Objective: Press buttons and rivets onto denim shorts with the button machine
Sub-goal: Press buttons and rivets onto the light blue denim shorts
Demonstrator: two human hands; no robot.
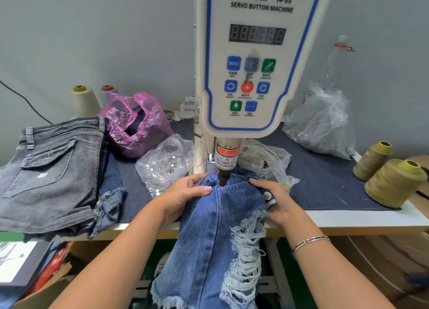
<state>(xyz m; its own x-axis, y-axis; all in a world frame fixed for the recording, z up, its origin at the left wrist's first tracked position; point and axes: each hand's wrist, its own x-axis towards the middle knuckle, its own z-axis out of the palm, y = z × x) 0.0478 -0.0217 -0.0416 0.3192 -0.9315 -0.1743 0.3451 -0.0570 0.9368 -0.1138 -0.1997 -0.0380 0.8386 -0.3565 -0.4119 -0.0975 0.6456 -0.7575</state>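
The left hand (pixel 183 193) lies on the waistband of the blue denim shorts (pixel 216 246), its fingers curled over the bunched cloth and its thumb laid flat along the top, so it grips the fabric just left of the press head (pixel 224 177) of the button machine (pixel 253 60). The right hand (pixel 276 199) holds the waistband on the other side, fingers bent round its edge, thumb pointing toward the press head. Beside the right fingers a metal button (pixel 267 195) sits on the waistband. Between the two hands the press head stands over the denim, with a small red dot (pixel 222 188) on the cloth just below it. The shorts hang from the hands down over the table edge (pixel 348 227). Beyond the left hand lies a clear bag of metal parts (pixel 164 164); farther left, a stack of grey denim shorts (pixel 51 169).
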